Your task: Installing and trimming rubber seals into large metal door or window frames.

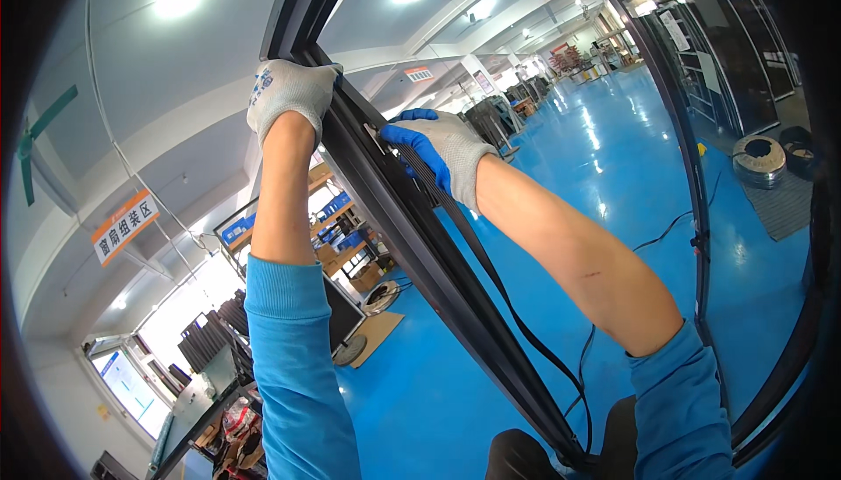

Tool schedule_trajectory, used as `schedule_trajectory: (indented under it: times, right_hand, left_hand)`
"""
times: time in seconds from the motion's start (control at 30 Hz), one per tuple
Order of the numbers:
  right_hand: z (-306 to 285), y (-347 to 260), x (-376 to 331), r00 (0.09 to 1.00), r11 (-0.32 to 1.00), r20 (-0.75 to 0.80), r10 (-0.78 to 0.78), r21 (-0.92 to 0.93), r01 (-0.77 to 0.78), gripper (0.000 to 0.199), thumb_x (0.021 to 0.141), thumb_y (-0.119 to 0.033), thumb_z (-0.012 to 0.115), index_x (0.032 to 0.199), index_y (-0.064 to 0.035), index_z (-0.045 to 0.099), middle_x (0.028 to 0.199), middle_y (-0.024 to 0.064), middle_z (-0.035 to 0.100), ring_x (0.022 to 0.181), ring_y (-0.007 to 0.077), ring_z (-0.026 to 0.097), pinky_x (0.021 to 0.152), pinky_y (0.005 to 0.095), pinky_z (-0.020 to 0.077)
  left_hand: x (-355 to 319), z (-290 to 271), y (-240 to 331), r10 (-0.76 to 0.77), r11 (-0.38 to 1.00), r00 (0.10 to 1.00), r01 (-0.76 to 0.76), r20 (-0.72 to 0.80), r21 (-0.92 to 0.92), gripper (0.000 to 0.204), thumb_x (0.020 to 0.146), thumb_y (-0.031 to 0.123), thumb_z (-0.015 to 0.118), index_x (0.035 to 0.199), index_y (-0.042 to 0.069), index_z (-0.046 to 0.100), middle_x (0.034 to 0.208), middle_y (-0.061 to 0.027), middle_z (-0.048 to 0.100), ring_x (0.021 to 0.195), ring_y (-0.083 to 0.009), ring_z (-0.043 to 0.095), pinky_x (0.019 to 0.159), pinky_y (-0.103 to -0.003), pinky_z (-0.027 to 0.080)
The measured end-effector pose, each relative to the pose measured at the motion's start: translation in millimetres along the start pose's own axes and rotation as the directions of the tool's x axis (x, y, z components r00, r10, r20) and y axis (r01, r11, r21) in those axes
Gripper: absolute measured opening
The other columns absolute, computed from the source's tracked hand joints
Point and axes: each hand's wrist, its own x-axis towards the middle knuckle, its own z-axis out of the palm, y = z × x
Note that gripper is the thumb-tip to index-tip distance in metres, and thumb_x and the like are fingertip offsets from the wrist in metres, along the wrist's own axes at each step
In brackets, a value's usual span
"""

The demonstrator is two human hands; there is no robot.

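A dark metal window or door frame (412, 261) leans diagonally in front of me, running from the top of the view down to my feet. High up, my left hand (291, 97), in a grey-white knit glove, is closed around the frame's upright. Just lower and to the right, my right hand (444, 149), in a similar glove with blue coating, has its fingers wrapped around a flat black flexible strip (487, 263) against the frame. The strip looks like a rubber seal. Its loose length hangs down beside the frame to the floor; my fingers partly hide its upper end.
Another dark frame (682, 140) stands at the right, with a coil (759, 161) beyond it. A black cable (659, 236) crosses the blue floor (561, 217). Shelves with blue bins (335, 207) and a workbench (194, 410) are at the left.
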Motion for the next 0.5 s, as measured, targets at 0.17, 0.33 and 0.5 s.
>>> schedule_trajectory:
  times: [0.17, 0.33, 0.5]
  right_hand:
    - [9.1, -0.1, -7.4, 0.999, 0.999, -0.046, -0.027, 0.015, 0.028, 0.012, 0.086, -0.017, 0.071, 0.089, -0.0054, 0.07, 0.074, 0.0036, 0.062, 0.06, 0.0102, 0.054, 0.058, 0.0213, 0.0462]
    - [2.2, 10.4, 5.4, 0.999, 0.997, -0.035, -0.036, 0.067, 0.038, 0.011, 0.087, -0.016, 0.069, 0.089, -0.0053, 0.07, 0.074, 0.0033, 0.063, 0.06, 0.0106, 0.055, 0.058, 0.0216, 0.0461]
    - [4.7, 4.6, 3.8, 0.998, 0.998, -0.022, -0.056, 0.039, 0.057, 0.012, 0.087, -0.018, 0.069, 0.089, -0.0053, 0.071, 0.074, 0.0035, 0.063, 0.06, 0.0114, 0.055, 0.058, 0.0221, 0.0463]
  left_hand:
    - [5.7, 4.5, -6.7, -0.032, 0.999, 0.999, 0.032, -0.023, -0.011, 0.044, 0.082, 0.037, 0.076, 0.097, -0.004, 0.075, 0.078, -0.0128, 0.073, 0.066, -0.0221, 0.071, 0.069, -0.032, 0.058]
    - [4.3, 8.3, -4.2, 0.002, 1.0, 0.999, -0.001, -0.051, 0.02, 0.043, 0.082, 0.036, 0.075, 0.097, -0.004, 0.075, 0.078, -0.0124, 0.073, 0.065, -0.021, 0.071, 0.068, -0.032, 0.058]
    - [4.7, 5.0, -4.3, 0.011, 1.0, 0.998, -0.01, -0.066, 0.018, 0.043, 0.082, 0.037, 0.075, 0.095, -0.004, 0.075, 0.078, -0.0127, 0.073, 0.066, -0.0216, 0.072, 0.069, -0.032, 0.059]
